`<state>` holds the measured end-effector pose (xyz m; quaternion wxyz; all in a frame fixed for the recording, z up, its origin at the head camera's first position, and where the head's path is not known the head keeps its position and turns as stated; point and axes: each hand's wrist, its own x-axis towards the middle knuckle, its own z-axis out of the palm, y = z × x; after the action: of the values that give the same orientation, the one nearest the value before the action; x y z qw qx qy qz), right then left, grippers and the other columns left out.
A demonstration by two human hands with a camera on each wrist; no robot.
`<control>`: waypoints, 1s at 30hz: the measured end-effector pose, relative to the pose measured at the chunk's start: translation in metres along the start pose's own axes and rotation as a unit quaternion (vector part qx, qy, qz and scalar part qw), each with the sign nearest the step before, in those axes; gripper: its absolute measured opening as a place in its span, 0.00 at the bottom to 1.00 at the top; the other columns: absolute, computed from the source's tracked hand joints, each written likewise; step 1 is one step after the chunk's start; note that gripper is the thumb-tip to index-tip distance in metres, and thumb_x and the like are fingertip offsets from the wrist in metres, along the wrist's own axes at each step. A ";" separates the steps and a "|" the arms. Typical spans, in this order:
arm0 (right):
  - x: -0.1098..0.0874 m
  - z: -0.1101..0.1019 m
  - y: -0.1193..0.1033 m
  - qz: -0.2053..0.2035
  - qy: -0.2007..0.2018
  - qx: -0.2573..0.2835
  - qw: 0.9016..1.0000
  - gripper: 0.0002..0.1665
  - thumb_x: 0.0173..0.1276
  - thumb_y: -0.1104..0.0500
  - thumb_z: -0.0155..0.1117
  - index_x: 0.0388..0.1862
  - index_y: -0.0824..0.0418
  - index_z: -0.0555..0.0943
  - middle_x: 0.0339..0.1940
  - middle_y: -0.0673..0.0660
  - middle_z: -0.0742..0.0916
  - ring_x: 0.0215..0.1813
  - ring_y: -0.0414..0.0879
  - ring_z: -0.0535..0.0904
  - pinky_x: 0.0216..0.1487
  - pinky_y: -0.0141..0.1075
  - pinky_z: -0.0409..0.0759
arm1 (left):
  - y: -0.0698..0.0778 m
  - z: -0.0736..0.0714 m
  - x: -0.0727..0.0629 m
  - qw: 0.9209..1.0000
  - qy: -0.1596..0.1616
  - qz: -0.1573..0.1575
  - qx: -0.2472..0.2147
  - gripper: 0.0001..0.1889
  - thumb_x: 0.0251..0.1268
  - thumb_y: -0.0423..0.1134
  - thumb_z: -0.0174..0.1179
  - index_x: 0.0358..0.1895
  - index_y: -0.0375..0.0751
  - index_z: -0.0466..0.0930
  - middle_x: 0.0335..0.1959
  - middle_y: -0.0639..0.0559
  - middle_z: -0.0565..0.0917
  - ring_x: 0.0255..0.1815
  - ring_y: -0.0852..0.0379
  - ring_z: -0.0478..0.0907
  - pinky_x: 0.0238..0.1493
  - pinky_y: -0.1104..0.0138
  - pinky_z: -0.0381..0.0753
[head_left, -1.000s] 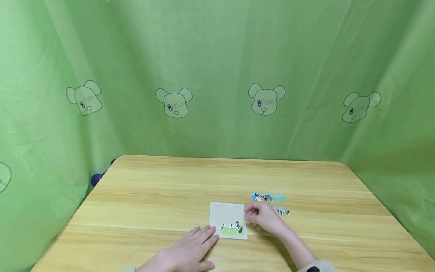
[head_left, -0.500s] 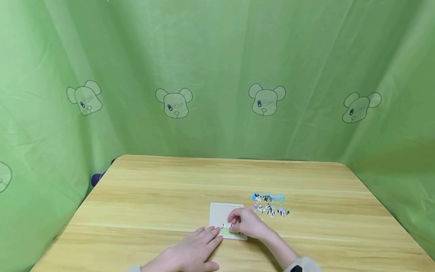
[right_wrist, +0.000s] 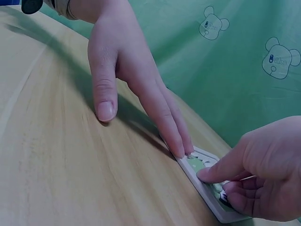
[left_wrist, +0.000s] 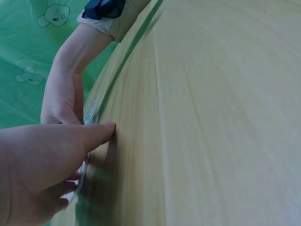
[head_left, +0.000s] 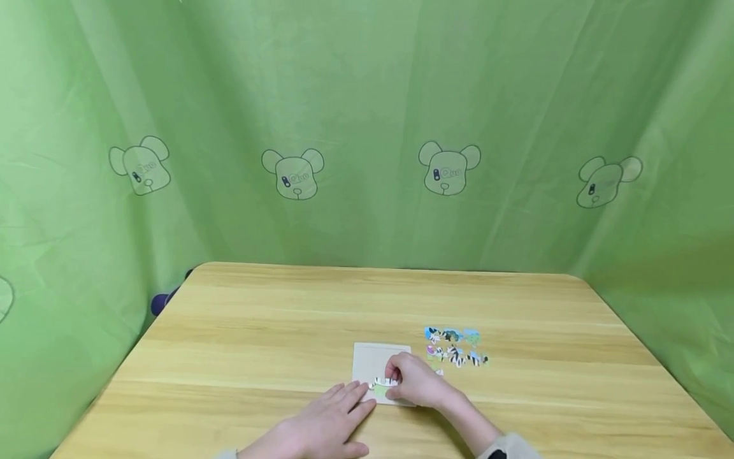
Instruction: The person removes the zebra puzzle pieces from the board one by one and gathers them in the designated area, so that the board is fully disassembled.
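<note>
A pale square puzzle tray (head_left: 367,362) lies flat on the table, with joined puzzle pieces (head_left: 381,388) showing green grass and a black-and-white striped animal along its near side. My left hand (head_left: 329,417) lies flat, its straight fingertips on the tray's left near corner and its thumb resting on the tabletop. Over the tray's right near part, my right hand (head_left: 421,380) pinches at a puzzle piece; in the right wrist view its thumb (right_wrist: 211,174) is on a green area and its curled fingers (right_wrist: 240,193) are at a black-and-white part. That hand partly hides the pieces.
Several loose puzzle pieces (head_left: 455,357) lie in rough rows right of the tray, just beyond my right hand. The wood-grain table (head_left: 258,319) is backed by a green curtain (head_left: 367,95) with bear-head outlines. Something purple (head_left: 159,304) shows past the left table edge.
My right hand has moved left and nearer, from beside the tray's right edge onto the pieces inside it. Loose pieces it covered now show. My left hand has shifted slightly right.
</note>
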<state>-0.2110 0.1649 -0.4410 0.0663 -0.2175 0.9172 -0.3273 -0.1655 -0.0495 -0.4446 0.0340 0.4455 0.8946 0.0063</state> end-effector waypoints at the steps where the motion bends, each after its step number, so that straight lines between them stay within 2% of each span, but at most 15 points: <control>1: 0.000 0.001 0.001 0.001 0.000 0.003 1.000 0.15 0.43 0.67 0.73 0.27 0.61 0.75 0.26 0.50 0.74 0.31 0.42 0.68 0.33 0.31 0.71 | 0.000 0.000 0.000 1.000 0.000 0.000 -0.001 0.37 0.64 0.64 0.43 0.69 0.44 0.60 0.71 0.43 0.57 0.70 0.49 0.55 0.67 0.57 0.58; 6: -0.001 0.003 0.006 -0.009 0.012 0.029 0.999 0.15 0.45 0.68 0.71 0.26 0.60 0.73 0.25 0.49 0.74 0.30 0.41 0.68 0.30 0.30 0.70 | 0.001 0.000 -0.001 1.000 0.001 -0.002 0.001 0.37 0.64 0.64 0.44 0.69 0.44 0.60 0.71 0.43 0.58 0.70 0.49 0.55 0.67 0.58 0.59; 11: -0.004 0.001 0.014 -0.006 0.010 0.100 0.995 0.09 0.52 0.68 0.66 0.27 0.61 0.74 0.23 0.49 0.75 0.28 0.40 0.70 0.29 0.29 0.71 | 0.001 0.000 -0.001 1.000 0.000 -0.002 -0.001 0.37 0.64 0.64 0.44 0.69 0.44 0.60 0.71 0.44 0.58 0.70 0.49 0.55 0.67 0.59 0.59; 18: -0.007 -0.004 0.023 -0.001 0.003 0.186 0.983 0.07 0.55 0.67 0.65 0.30 0.64 0.76 0.25 0.51 0.78 0.30 0.42 0.73 0.33 0.31 0.75 | 0.000 0.001 0.000 1.000 -0.004 -0.005 -0.002 0.37 0.64 0.64 0.44 0.70 0.44 0.59 0.71 0.43 0.58 0.71 0.49 0.54 0.67 0.58 0.58; 19: -0.008 -0.005 0.024 -0.003 0.007 0.193 0.981 0.07 0.55 0.66 0.65 0.30 0.64 0.76 0.25 0.52 0.78 0.30 0.42 0.74 0.41 0.34 0.76 | 0.000 0.001 0.000 1.000 -0.005 -0.006 -0.003 0.37 0.64 0.64 0.44 0.70 0.44 0.59 0.71 0.43 0.57 0.71 0.49 0.54 0.67 0.58 0.57; 22: -0.011 -0.012 0.028 0.004 0.022 0.205 0.979 0.08 0.55 0.64 0.67 0.32 0.64 0.76 0.26 0.52 0.79 0.31 0.43 0.74 0.43 0.37 0.77 | 0.000 0.001 0.000 1.000 -0.005 -0.006 -0.003 0.37 0.64 0.65 0.43 0.70 0.44 0.59 0.71 0.43 0.58 0.71 0.49 0.54 0.67 0.58 0.58; 25: -0.015 -0.021 0.036 0.009 0.039 0.209 0.977 0.09 0.56 0.64 0.66 0.34 0.65 0.76 0.27 0.54 0.79 0.32 0.44 0.75 0.43 0.36 0.77 | -0.001 0.002 0.000 1.000 -0.004 -0.003 -0.002 0.37 0.64 0.64 0.43 0.70 0.44 0.59 0.71 0.43 0.58 0.70 0.49 0.54 0.67 0.58 0.58; 26: -0.017 -0.024 0.038 0.013 0.042 0.207 0.977 0.10 0.56 0.63 0.66 0.34 0.66 0.76 0.28 0.54 0.79 0.32 0.43 0.75 0.35 0.33 0.77 | -0.001 0.002 0.000 1.000 -0.003 -0.002 -0.001 0.37 0.64 0.64 0.43 0.70 0.44 0.59 0.71 0.43 0.58 0.70 0.49 0.54 0.67 0.58 0.58; 30: -0.025 -0.037 0.049 0.029 0.057 0.204 0.977 0.11 0.57 0.63 0.66 0.36 0.67 0.75 0.29 0.56 0.79 0.32 0.44 0.75 0.34 0.31 0.78 | -0.001 0.002 0.000 1.000 0.000 -0.001 0.002 0.37 0.64 0.64 0.43 0.70 0.44 0.59 0.71 0.43 0.57 0.70 0.49 0.54 0.67 0.58 0.58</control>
<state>-0.2159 0.2307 -0.4434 0.0660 -0.1540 0.8393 -0.5172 -0.1662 -0.0506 -0.4468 0.0335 0.4444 0.8952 0.0045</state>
